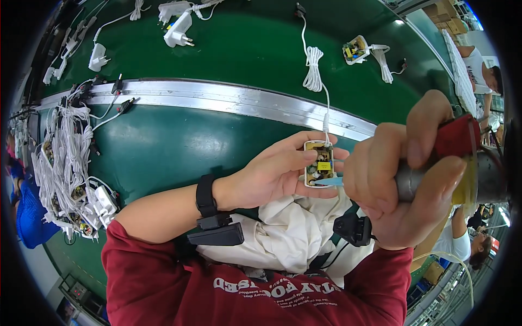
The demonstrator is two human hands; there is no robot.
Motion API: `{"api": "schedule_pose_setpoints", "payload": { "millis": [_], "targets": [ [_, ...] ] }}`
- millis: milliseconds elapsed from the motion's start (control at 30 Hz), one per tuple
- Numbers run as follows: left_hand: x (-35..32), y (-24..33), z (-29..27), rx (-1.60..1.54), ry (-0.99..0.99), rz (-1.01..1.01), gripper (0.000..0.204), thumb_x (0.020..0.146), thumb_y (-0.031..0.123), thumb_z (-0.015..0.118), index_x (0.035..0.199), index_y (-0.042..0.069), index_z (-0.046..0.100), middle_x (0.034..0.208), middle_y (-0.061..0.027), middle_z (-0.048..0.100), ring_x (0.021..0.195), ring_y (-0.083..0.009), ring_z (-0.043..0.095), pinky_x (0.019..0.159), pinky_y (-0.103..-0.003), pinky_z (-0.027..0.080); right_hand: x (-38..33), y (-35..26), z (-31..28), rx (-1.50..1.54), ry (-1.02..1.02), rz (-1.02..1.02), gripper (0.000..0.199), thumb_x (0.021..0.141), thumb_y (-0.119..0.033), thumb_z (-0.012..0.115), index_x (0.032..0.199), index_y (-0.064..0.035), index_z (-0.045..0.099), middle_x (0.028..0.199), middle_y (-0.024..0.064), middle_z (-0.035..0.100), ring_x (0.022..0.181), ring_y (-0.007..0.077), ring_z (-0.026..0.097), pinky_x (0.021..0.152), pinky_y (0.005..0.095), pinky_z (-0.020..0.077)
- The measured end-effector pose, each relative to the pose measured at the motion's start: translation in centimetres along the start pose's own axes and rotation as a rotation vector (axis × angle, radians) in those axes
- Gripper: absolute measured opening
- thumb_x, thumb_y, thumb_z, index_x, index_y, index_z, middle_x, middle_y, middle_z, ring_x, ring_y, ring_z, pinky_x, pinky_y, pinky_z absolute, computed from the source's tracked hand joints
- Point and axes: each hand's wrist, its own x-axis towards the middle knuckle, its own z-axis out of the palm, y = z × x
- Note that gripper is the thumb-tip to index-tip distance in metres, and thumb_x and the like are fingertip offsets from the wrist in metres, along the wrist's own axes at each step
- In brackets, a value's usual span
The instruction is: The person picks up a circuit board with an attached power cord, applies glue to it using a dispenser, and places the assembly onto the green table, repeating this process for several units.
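My left hand (266, 171) holds an open white power adapter (324, 157) by its edges, thumb on the near side. Its circuit board faces up, with a yellow transformer and small components showing. A white cord (312, 70) runs from the adapter across the metal rail and ends in a black connector. In my right hand (380, 179), fingers wrapped round it, is a dispensing gun (410, 182) with a grey barrel and a red part at the thumb. Its light-blue nozzle (328, 181) reaches over the near end of the board; whether the tip touches cannot be made out.
A large heap of corded adapters (68, 163) lies at the left. Beyond the metal rail (217, 98), a green belt (244, 43) carries an open adapter (356, 50) and several closed plugs (178, 30). White cloth (293, 233) lies over my lap. Other people (478, 70) sit at the right.
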Motion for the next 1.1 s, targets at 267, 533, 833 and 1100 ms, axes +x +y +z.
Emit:
{"api": "schedule_pose_setpoints", "payload": {
  "millis": [267, 533, 833, 1100],
  "targets": [
    [0.7, 0.2, 3.7, 0.045, 0.064, -0.028, 0.039, 0.094, 0.011, 0.044, 0.130, 0.006, 0.032, 0.128, -0.0124, 0.043, 0.120, -0.0215, 0.045, 0.095, -0.046, 0.045, -0.3, -3.5, -1.5, 0.030, -0.010, -0.046, 0.046, 0.094, -0.048, 0.037, 0.105, -0.0037, 0.031, 0.047, -0.0026, 0.034, 0.034, 0.0063, 0.028, 0.034, 0.0218, 0.0233],
    [8.7, 8.2, 13.5, 1.235, 0.087, 0.389, 0.030, 0.082, 0.008, 0.058, 0.111, 0.003, 0.050, 0.097, -0.0106, 0.057, 0.091, -0.0186, 0.060, 0.070, -0.030, 0.053, -2.0, -10.7, -0.5, 0.079, -0.019, -0.123, 0.048, 0.094, -0.049, 0.038, 0.106, -0.0029, 0.031, 0.046, -0.0027, 0.033, 0.034, 0.0063, 0.027, 0.034, 0.0218, 0.0231],
    [10.4, 7.3, 14.0, 2.401, 0.383, 0.623, 0.025, 0.077, 0.017, 0.057, 0.093, -0.002, 0.054, 0.092, -0.0201, 0.057, 0.085, -0.0339, 0.059, 0.073, -0.041, 0.050, -3.8, -15.1, -0.1, 0.158, 0.036, -0.121, 0.042, 0.095, -0.042, 0.041, 0.103, -0.0013, 0.034, 0.045, -0.0029, 0.030, 0.034, 0.0059, 0.027, 0.034, 0.0211, 0.0230],
    [2.0, 12.4, 16.2, 2.766, 1.141, 0.911, 0.023, 0.077, 0.022, 0.061, 0.086, 0.002, 0.055, 0.085, -0.0149, 0.060, 0.080, -0.0296, 0.060, 0.064, -0.037, 0.051, -4.0, -15.1, -3.3, 0.107, 0.043, -0.184, 0.039, 0.095, -0.037, 0.043, 0.103, -0.0004, 0.035, 0.048, -0.0025, 0.033, 0.036, 0.0050, 0.027, 0.035, 0.0207, 0.0224]
  ]
}}
